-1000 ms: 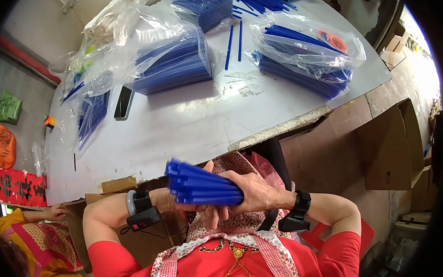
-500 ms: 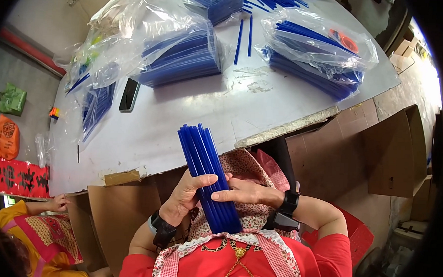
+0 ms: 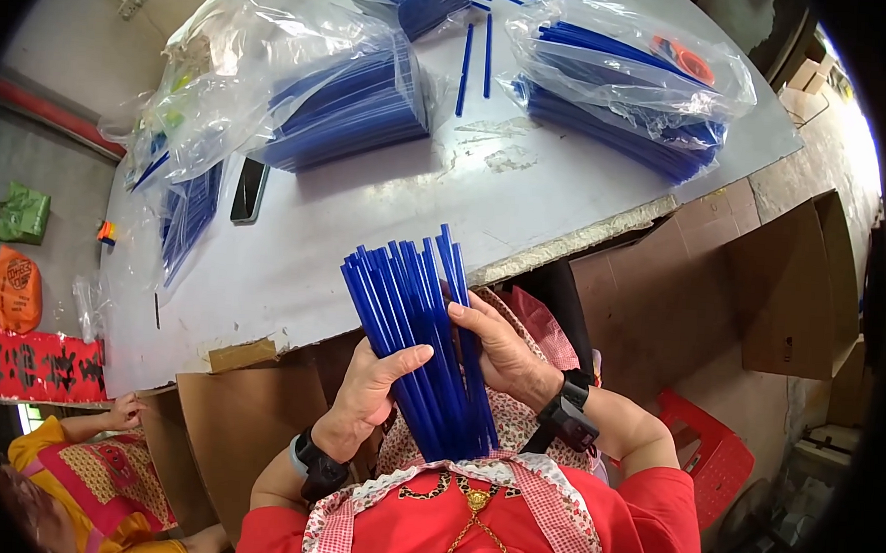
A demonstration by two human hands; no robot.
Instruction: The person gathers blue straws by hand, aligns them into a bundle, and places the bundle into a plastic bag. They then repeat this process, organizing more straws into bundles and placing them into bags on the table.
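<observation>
You are holding a bundle of blue strips (image 3: pixel 420 335), thin, straight, glossy plastic lengths, packed side by side and fanned a little at their upper ends. The bundle stands nearly upright in front of your chest, just below the near edge of the white table (image 3: pixel 365 232), with its lower ends down by your checked collar.

Half a second ago the bundle leaned with its top toward your left and sat lower; now it stands steeper and its tops reach up over the table edge. A second ago it lay almost level across your lap.

Your left hand (image 3: pixel 375 385) comes up from below, wrist bent back, palm against the left side of the bundle, thumb laid across the front of the strips. Your right hand (image 3: pixel 504 352) reaches in from the right with its fingers curled over the bundle's right edge. Both hands are closed on the strips, pressing them together between them. Each wrist carries a dark band.

On the table beyond the bundle, a clear, crinkled plastic bag (image 3: pixel 303 89) covers a flat stack of the same blue strips, and a second bag of strips (image 3: pixel 624 81) lies to the right of it. Two loose strips (image 3: pixel 476 60) lie between them. A dark phone (image 3: pixel 249 190) lies left of the bundle, farther up the tabletop.
</observation>
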